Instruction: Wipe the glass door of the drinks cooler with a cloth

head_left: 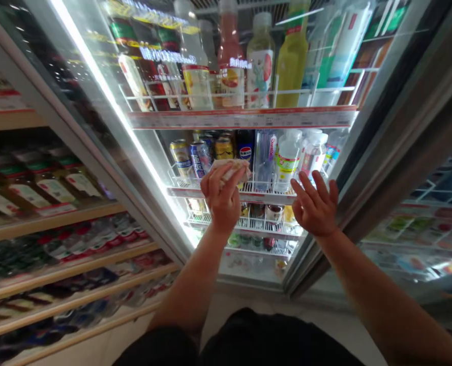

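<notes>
I stand before an open drinks fridge. My left hand (222,198) is raised at the middle wire shelf (195,191) and is closed round a pale wrapped packet (234,169), held just in front of the row of cans (190,157). My right hand (314,206) is open beside it, fingers spread, at the shelf's right part below the clear water bottles (288,160). It holds nothing.
The top shelf (244,118) carries tall juice and tea bottles. Lower wire shelves hold small cups and cans. The glass door (409,101) stands open at the right. At the left, wooden shelves (58,218) are packed with bottled drinks.
</notes>
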{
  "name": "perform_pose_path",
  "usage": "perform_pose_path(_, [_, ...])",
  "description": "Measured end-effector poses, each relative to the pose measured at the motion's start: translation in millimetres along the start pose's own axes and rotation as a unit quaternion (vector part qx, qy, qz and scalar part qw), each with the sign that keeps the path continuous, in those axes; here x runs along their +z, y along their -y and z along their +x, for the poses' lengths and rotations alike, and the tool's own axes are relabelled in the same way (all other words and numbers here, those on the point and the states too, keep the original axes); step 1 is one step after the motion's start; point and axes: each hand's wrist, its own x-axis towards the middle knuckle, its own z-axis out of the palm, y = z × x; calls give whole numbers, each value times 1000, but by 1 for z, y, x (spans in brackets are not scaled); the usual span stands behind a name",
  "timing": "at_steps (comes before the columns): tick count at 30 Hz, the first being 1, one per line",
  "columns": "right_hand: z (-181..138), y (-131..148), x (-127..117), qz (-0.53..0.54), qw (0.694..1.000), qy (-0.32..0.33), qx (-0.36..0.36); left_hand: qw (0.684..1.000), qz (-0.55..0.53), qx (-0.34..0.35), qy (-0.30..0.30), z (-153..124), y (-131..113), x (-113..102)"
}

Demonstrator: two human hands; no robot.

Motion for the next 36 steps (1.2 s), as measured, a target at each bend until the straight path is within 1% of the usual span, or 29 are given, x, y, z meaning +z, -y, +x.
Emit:
perform_pose_path(1, [0,0,0,-1,1000,0,1,1000,2,-9,-6,1,2,-1])
perform_pose_path(3, [-1,1,1,-1,1000,0,5,1000,-5,-24,4,-8,1,-1])
perform_pose_path(6, [-1,1,1,-1,1000,-2,5,998,-24,-17,55,-35,-8,-1])
perform_pose_path(8, [-1,1,1,2,1000,-1,4,996,-36,1,77,-41,-11,-1])
perform_pose_path(9, [-1,1,1,4,1000,-2,4,997,-36,7,75,-38,-9,-2])
perform_pose_path(11, [0,0,1,4,1000,-7,3,998,-29,9,48,-24,-3,-2])
perform_pose_path(13, [0,0,1,-1,1000,-14,2,1000,-20,2,19,-11,3,-2])
perform_pose_path(14, [-1,0,1,-3,1000,-14,1,1000,-19,-4,11,-9,4,-1])
perform_pose_path(15, [-1,0,2,-5,1000,-13,1,1000,-22,-14,10,-11,4,-1])
perform_pose_path(17, [-2,0,2,-8,1000,-5,1,999,-33,-26,26,-24,-3,1])
perform_pose_path(20, [-2,0,1,-9,1000,1,3,996,-55,-3,75,-44,-14,2])
perform_pose_path(22, [-1,0,0,-8,1000,-1,0,995,-56,8,76,-40,-14,2])
perform_pose_path(26, [1,0,0,-7,1000,-5,-4,1000,-14,-11,6,-10,2,1])
perform_pose_path(28, [0,0,0,-8,1000,-4,-1,1000,-1,-18,-8,-9,5,0])
perform_pose_path(30, [-2,0,1,-9,1000,1,4,1000,2,-28,9,-22,1,-1])
perform_pose_path(33, [-5,0,2,3,1000,17,22,998,-6,-25,60,-44,-5,-2])
perform_pose_path(34, [-6,0,2,9,999,24,29,997,-12,-19,71,-46,-5,-2])
perform_pose_path(36, [-8,-1,3,16,999,35,38,997,-18,-14,70,-36,1,-3])
